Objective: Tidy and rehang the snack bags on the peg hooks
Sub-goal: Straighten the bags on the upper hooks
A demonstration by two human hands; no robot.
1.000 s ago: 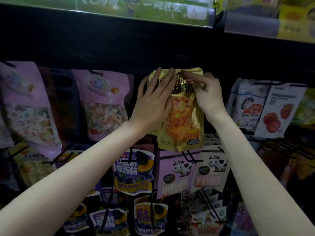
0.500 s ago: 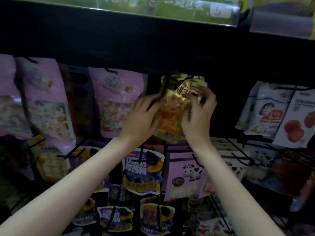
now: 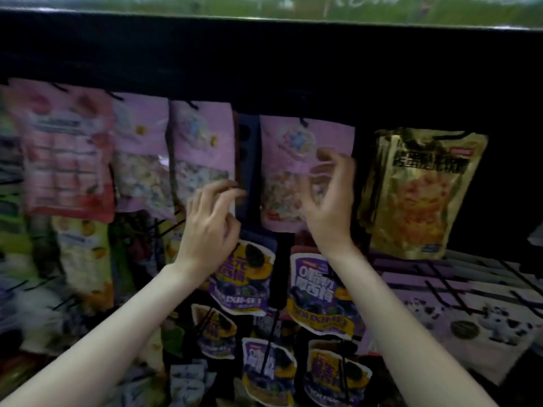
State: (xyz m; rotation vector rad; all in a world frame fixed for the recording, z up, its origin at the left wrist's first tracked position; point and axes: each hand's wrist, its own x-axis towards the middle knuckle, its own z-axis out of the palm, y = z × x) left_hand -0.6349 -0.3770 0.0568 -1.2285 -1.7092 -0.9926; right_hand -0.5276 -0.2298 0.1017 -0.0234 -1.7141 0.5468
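The gold snack bag [image 3: 417, 195] hangs on its peg at the upper right, flat and free of both hands. My right hand [image 3: 330, 198] hovers in front of a pink candy bag [image 3: 291, 160], fingers loosely curled and holding nothing. Lower and to the left, my left hand [image 3: 211, 224] is raised before the dark gap between two pink bags, fingers loosely bent and empty. A second pink bag [image 3: 202, 148] hangs just left of that gap. The frame is blurred by motion.
More pink bags [image 3: 67, 154] hang along the top row to the left. Purple plum bags [image 3: 317, 295] hang on black pegs below my hands. White cow-print bags [image 3: 484, 321] lie at the lower right. A green shelf edge [image 3: 264, 10] runs overhead.
Both hands have let go of the gold bag, which now hangs on its peg. The hands and my view have shifted left, in front of the pink bags.
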